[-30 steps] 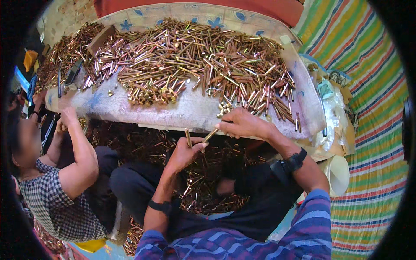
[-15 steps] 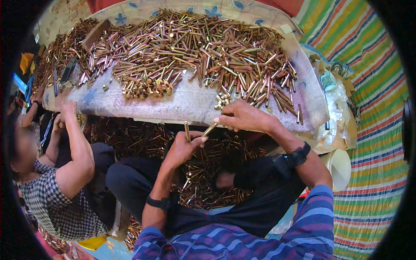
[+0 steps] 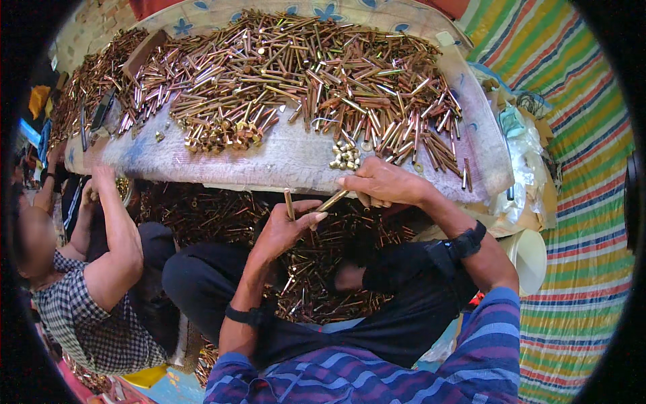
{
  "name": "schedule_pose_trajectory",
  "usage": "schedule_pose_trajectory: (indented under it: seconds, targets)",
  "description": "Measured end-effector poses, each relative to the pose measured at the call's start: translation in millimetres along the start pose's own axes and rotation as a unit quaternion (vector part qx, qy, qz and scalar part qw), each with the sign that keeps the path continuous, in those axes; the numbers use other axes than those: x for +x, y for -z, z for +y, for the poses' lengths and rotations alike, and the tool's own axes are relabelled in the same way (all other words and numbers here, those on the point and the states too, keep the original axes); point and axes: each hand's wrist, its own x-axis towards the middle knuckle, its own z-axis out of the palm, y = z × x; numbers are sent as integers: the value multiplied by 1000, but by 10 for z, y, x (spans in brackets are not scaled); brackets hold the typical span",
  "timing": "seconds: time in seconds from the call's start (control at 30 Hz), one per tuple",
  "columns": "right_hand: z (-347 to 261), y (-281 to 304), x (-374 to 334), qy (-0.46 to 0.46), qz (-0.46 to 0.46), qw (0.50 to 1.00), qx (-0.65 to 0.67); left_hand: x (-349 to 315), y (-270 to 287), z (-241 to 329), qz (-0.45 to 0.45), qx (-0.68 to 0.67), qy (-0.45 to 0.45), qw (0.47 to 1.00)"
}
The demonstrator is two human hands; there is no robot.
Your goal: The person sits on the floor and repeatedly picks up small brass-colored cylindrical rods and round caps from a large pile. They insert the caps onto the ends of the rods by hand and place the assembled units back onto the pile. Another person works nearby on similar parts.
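My left hand (image 3: 285, 230) is closed in a pinch on a slim gold-coloured metal rod (image 3: 332, 201), which slants up to the right. A second rod (image 3: 289, 203) stands upright between the fingers of that hand. At the far end of the slanted rod, my right hand (image 3: 385, 182) has its thumb and fingers closed round the tip; they hide whatever is there. Just beyond my right hand, a small cluster of gold-coloured nut-like pieces (image 3: 345, 155) lies on the table's near edge, next to a washer (image 3: 367, 146).
A large heap of metal rods (image 3: 269, 67) covers the cloth-topped table (image 3: 282, 168). Headed pieces (image 3: 225, 137) lie at its near side. More rods (image 3: 316, 296) cover the ground below. A person in a checked shirt (image 3: 64, 320) works at left. A white bucket (image 3: 529, 262) stands at right.
My right hand has shifted slightly to the right along the rod's tip, and the rod lies a little flatter. The left hand keeps its grip on both rods.
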Motion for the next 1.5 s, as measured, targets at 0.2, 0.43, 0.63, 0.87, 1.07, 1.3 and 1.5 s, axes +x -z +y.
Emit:
schedule_pose_trajectory:
  seconds: [0.2, 0.43, 0.63, 0.87, 1.07, 1.3, 1.5]
  targets:
    - [7, 14, -43, -27, -65, 998, 0, 33, 9, 58, 9, -49, 76, 996]
    - [-73, -187, 75, 132, 19, 991, 32, 16, -106, 25, -26, 19, 39, 999]
    - [-15, -271, 232, 192, 1, 981, 6, 51, -156, 31, -41, 52, 79, 995]
    - [20, -305, 155, 294, 62, 954, -7, 69, -215, -50, -54, 30, 54, 997]
    - [39, -280, 186, 193, 30, 980, -34, 116, -283, -60, -65, 8, 39, 997]
    - [117, -77, 90, 138, 102, 980, 97, 129, -244, 164, -32, -44, 65, 996]
    - [98, 110, 85, 105, 132, 979, 114, 223, -227, 166, -35, -118, 71, 990]
